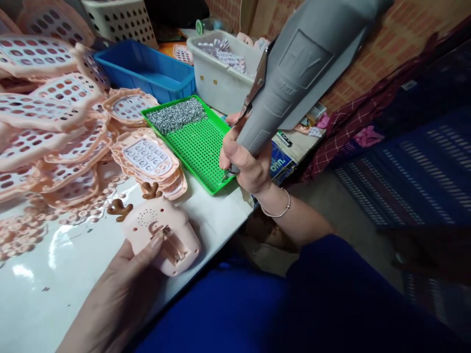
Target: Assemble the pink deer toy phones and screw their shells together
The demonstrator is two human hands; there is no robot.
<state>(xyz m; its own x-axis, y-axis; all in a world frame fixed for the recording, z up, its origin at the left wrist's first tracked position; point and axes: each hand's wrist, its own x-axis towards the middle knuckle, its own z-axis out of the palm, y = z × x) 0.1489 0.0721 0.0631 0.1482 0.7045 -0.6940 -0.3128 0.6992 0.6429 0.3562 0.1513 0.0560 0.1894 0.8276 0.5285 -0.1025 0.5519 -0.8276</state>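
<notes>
My left hand (138,262) holds a pink plastic toy body (150,220) with brown antlers near the table's front edge. Its back faces up, showing screw holes, a speaker grille and an open battery compartment. My thumb lies beside that compartment. In my right hand (250,162) is a grey power screwdriver (287,78), its lower end gripped between closed fingers. The tool's tip is over the near right corner of a green perforated tray (200,152). Small silver screws (176,115) fill the tray's far end.
Pink shells with keypad holes (47,108) are piled at the left, beside small pink rings (22,230). More keypad pieces (147,157) lie stacked nearer the tray. Behind stand a blue bin (143,68), a white bin (221,88) holding parts and a white basket (119,22).
</notes>
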